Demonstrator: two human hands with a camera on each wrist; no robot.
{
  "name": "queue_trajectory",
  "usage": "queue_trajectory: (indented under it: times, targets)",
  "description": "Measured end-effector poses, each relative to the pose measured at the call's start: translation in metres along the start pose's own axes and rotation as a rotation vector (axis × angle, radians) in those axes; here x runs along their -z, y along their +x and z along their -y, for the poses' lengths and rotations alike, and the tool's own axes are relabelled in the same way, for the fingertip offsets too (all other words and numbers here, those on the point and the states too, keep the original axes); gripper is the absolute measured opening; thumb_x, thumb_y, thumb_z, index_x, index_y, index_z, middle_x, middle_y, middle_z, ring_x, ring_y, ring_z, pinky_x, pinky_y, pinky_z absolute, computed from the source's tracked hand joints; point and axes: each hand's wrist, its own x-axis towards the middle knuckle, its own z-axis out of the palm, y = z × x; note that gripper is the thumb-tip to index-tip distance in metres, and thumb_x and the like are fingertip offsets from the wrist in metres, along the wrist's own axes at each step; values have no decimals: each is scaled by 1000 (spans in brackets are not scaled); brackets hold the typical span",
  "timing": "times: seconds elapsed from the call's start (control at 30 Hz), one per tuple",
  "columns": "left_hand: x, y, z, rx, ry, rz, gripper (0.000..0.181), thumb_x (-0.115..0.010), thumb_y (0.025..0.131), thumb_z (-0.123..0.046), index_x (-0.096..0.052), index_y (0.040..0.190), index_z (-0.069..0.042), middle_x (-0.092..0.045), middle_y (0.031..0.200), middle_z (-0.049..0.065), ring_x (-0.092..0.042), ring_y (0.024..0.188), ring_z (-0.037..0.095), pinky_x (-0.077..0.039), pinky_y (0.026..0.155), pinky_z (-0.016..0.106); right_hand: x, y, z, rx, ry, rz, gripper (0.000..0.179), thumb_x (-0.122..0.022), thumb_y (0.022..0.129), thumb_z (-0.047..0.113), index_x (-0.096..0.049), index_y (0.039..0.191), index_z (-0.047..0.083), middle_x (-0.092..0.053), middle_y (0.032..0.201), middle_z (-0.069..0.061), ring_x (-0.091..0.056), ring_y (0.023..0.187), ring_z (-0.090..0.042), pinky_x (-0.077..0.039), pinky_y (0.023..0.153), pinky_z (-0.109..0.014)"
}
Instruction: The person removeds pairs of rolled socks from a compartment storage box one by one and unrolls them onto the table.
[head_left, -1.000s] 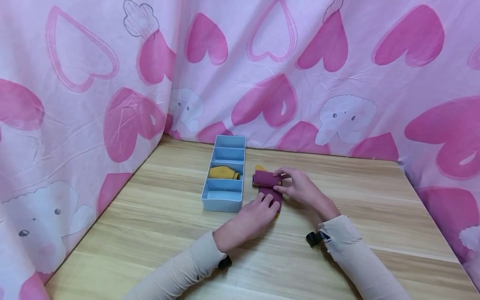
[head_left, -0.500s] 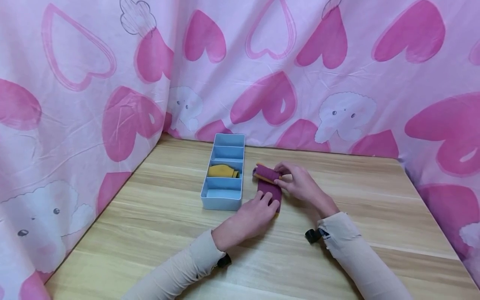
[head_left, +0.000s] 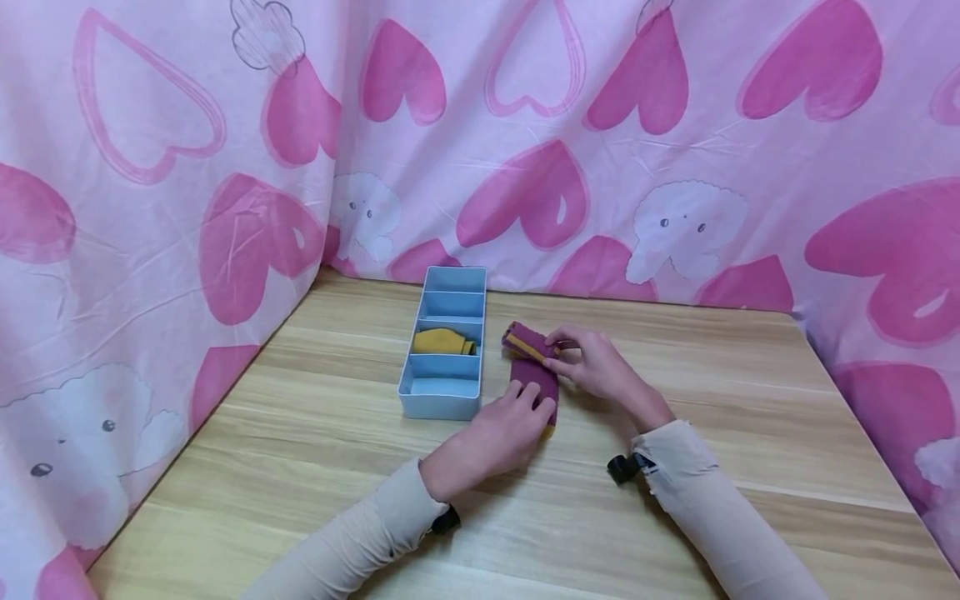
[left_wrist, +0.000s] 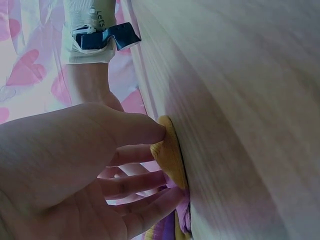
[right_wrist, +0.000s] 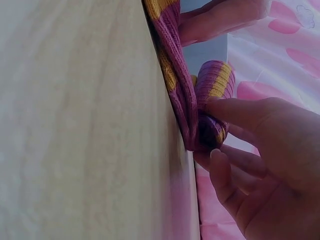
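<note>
A purple sock (head_left: pixel 536 385) with yellow parts lies on the table, its far end rolled into a small tube (right_wrist: pixel 216 82). My right hand (head_left: pixel 603 369) pinches the right end of that roll between thumb and fingers. The flat near part lies under my left hand (head_left: pixel 501 429), whose fingers press it to the table. In the left wrist view, that thumb touches the yellow end (left_wrist: pixel 170 150). Left of the hands, a mustard-yellow folded sock (head_left: pixel 440 341) sits in one compartment of a light-blue divided box (head_left: pixel 441 407).
The box stands close beside the left hand. Wooden tabletop (head_left: pixel 315 450) surrounds everything. A pink curtain (head_left: pixel 525 125) with hearts hangs along the back and sides of the table.
The roll has turned and now slants, its left end farther back and a yellow stripe facing forward. My left hand keeps its place on the flat part. The view has shifted slightly.
</note>
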Motion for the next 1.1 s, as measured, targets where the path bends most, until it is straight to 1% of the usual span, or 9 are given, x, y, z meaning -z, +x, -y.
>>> queue_trajectory:
  times: [0.17,0.23,0.37,0.47,0.53,0.67,0.87,0.97,1.1]
  targets:
    - [1,-1,1,2,-6,4,36,-69,105,-30,-60,136,-14,-61,137,9,-58,119,24,-61,101,33,2,0,3,-41,-71,-7,28,-82,98,20,-77,125,14,-70,143,-14,-61,141,-39,-43,122,-62]
    - [1,-1,1,3,-15,6,37,-70,104,-30,-59,136,-15,-60,137,9,-58,120,24,-62,100,33,3,0,4,-47,-91,-11,29,-82,98,20,-78,126,13,-67,148,-15,-58,144,-41,-40,124,-63]
    - [0,-1,1,4,-24,13,38,-72,104,-31,-59,136,-15,-60,138,9,-57,120,24,-62,100,34,3,1,4,-44,-96,-21,25,-81,99,18,-79,123,14,-75,135,-9,-64,136,-35,-46,120,-59]
    - [0,-1,1,4,-24,18,39,-72,104,-31,-59,137,-15,-60,138,9,-58,120,24,-63,100,34,2,1,3,-41,-73,-23,23,-80,99,16,-79,121,14,-78,125,-6,-69,129,-30,-50,117,-54]
    - [-1,0,1,5,-26,22,39,-71,104,-32,-59,137,-15,-60,138,10,-58,120,24,-63,100,35,1,1,3,-42,-46,-19,23,-79,100,15,-76,123,14,-78,124,-8,-72,126,-30,-52,115,-54]
    - [-1,0,1,10,-29,27,41,-72,104,-33,-58,138,-15,-61,138,10,-58,120,24,-63,98,35,1,0,2,-37,-4,-19,23,-75,102,14,-70,125,16,-78,128,-11,-74,126,-32,-53,115,-56]
    - [-2,-1,0,4,-5,22,42,-72,104,-33,-58,139,-15,-61,137,9,-58,118,23,-63,98,32,1,1,0,-8,-11,-39,22,-72,105,16,-75,126,17,-77,129,-5,-74,126,-30,-53,115,-56]
    - [-2,-1,0,-4,-1,12,41,-72,104,-33,-58,138,-15,-61,137,9,-58,117,23,-62,98,32,0,2,0,-16,-5,-40,21,-74,104,20,-76,125,17,-77,127,-5,-74,125,-29,-54,114,-55]
    - [-2,-1,1,-13,-3,6,38,-70,104,-32,-59,136,-14,-61,137,9,-57,116,23,-62,99,31,-1,3,1,-40,4,-25,25,-80,100,22,-76,124,16,-78,126,-5,-75,123,-29,-56,112,-54]
